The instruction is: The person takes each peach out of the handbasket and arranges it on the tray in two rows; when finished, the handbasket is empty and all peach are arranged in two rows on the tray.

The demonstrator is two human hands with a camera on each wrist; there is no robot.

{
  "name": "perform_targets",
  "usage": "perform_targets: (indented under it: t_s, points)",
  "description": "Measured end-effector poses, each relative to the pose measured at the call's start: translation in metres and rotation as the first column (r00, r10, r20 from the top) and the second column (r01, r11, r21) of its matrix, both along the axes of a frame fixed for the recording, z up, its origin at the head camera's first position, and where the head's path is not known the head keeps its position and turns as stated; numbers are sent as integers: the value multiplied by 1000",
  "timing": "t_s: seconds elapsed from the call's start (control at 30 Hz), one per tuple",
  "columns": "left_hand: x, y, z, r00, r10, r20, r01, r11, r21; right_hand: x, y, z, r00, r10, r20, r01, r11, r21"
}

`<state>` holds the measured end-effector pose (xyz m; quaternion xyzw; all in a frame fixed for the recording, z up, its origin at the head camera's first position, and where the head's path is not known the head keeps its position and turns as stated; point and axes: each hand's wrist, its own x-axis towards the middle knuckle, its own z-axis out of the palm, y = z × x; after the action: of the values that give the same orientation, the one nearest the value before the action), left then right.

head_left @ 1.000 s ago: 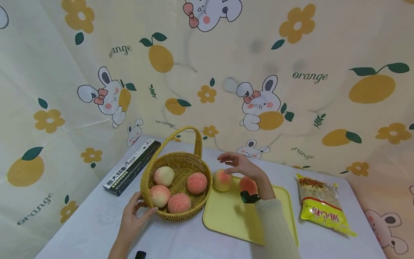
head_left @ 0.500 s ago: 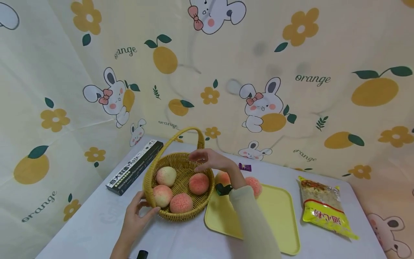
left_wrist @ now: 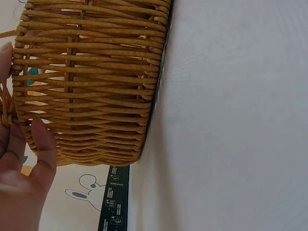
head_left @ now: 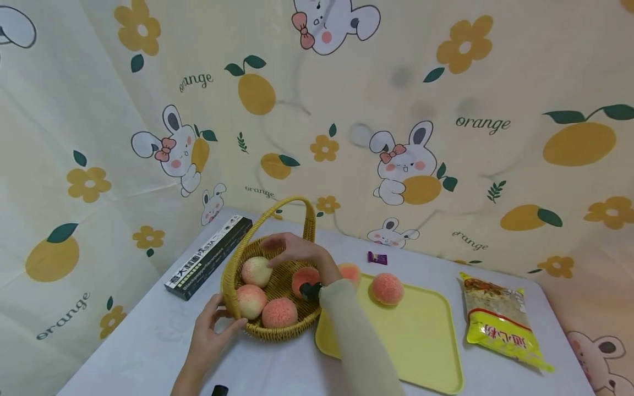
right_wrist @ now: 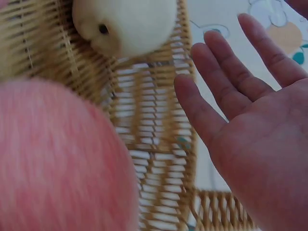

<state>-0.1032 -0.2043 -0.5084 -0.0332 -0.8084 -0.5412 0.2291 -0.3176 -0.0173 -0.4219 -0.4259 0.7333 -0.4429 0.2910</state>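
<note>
In the head view the right hand (head_left: 297, 250) and its sleeve (head_left: 356, 335) cover part of one peach (head_left: 303, 276) in the wicker basket (head_left: 233, 269) and most of another peach (head_left: 350, 270) at the yellow tray (head_left: 421, 341) edge. The right wrist view shows a peach (right_wrist: 57, 159) only as a pink blur cut by the frame. The small purple wrapper (head_left: 377, 257) on the tabletop (head_left: 148, 341) is too small to read.

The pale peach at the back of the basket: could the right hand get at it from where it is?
Probably yes. The right hand hovers open over the wicker basket, fingers spread just above the pale peach. The basket is open-topped and its handle arches behind the hand, so nothing seems to block the way.
</note>
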Motion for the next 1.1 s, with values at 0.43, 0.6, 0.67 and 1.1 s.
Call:
perform_targets:
  t_s: [0.43,0.6,0.67,1.1]
  points:
    - [0,-2,-2,1000,6,-19,-6,1000,14,3,-22,-9,998,-58,16,57,996,62]
    - [6,5,14,999,-1,-51,2,1000,19,-1,-27,-16,997,-60,37,58,996,64]
    - [8,7,21,998,-1,-55,2,1000,13,-3,-30,-19,998,-53,41,51,997,60]
    - [10,7,22,995,-3,-101,4,1000,14,-4,-46,-38,999,-30,29,28,998,63]
